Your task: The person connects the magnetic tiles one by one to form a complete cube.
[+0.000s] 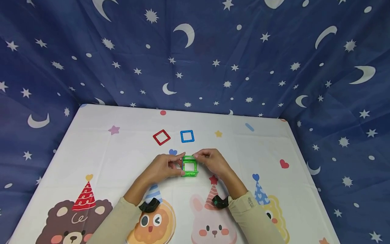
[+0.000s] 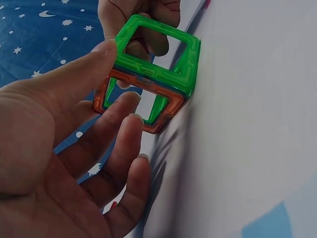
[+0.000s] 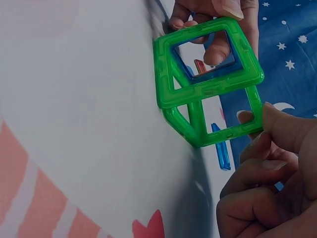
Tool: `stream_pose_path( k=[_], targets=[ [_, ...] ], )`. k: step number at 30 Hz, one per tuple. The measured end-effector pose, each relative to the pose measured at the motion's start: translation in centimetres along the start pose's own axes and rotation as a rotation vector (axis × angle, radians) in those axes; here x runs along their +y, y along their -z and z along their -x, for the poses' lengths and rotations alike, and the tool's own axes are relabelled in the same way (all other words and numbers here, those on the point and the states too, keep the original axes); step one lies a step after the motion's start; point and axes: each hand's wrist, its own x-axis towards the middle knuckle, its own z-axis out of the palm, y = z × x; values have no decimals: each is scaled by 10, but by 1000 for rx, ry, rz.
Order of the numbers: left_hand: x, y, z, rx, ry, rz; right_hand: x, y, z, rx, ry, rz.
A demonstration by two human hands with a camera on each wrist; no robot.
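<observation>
Several square magnetic tiles stand joined as a partly built open box, with a green tile [image 1: 190, 175] at its near side. The left-side tile [image 2: 171, 113] looks orange in the left wrist view; a blue frame [image 3: 218, 75] shows there from the right. My left hand [image 1: 164, 166] holds the box from the left, thumb on the near green tile's edge and forefinger toward the far end. At the far right corner, my right hand [image 1: 213, 162] pinches a green tile [image 3: 233, 132] between thumb and forefinger, its other fingers curled.
Beyond the hands lie a red square tile [image 1: 156, 140] and a blue square tile [image 1: 188, 141], side by side. A white cloth [image 1: 76, 145] with cartoon animals covers the table. Dark blue curtains [image 1: 201, 44] with moons and stars hang behind and at both sides.
</observation>
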Motion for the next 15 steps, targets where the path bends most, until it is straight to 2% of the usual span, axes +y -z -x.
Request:
stream_pose_path(
  k=[6,9,12,15],
  targets=[
    [-1,0,1,9,13,-2,-1,5,-8,-91,-20,-72],
    [0,0,1,11,12,-3,-3,11,-16,-108,-48,-111],
    [1,1,1,15,12,-4,-6,17,-29,-67,-61,-104],
    [1,1,1,15,19,-9,-10,21,-43,-7,-58,-52]
  ],
)
